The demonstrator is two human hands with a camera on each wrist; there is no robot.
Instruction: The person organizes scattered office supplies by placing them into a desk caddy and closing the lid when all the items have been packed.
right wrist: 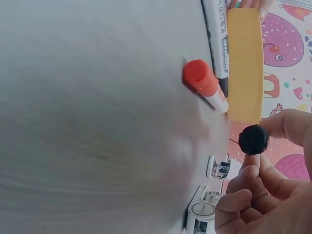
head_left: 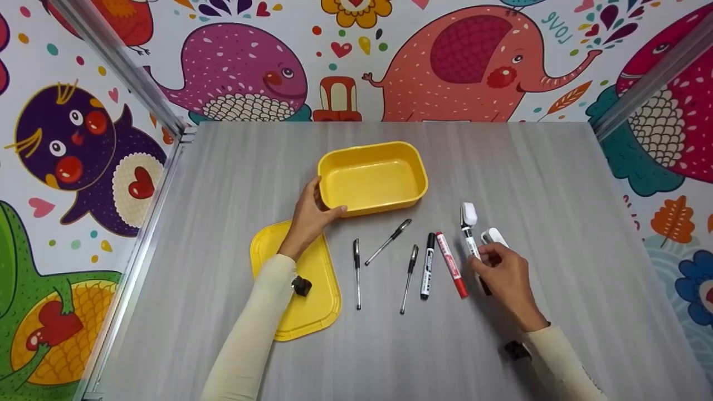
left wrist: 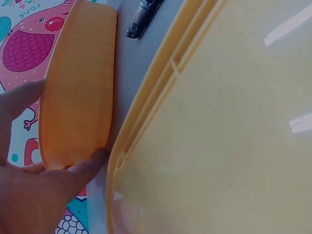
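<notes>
My left hand (head_left: 309,217) grips the left end of a yellow plastic box (head_left: 373,178), thumb on its near side and fingers at the end wall. The box stands upright with its inside bare. In the left wrist view, thumb and fingers span the box's end (left wrist: 78,87). My right hand (head_left: 507,275) pinches a black-and-white marker (head_left: 470,242) by its barrel, above the table. The right wrist view shows that marker's round black end (right wrist: 253,139) between thumb and fingers. Just beyond lie two small white devices, one (head_left: 469,214) past the marker's tip, the other (head_left: 493,236) by the fingers.
Left of my hands lies a yellow lid (head_left: 312,278), partly under my left forearm. Between the hands are three black-capped pens (head_left: 357,273), a black marker (head_left: 428,267) and a red marker (head_left: 452,264). Printed walls (head_left: 345,55) bound the grey table (head_left: 250,167).
</notes>
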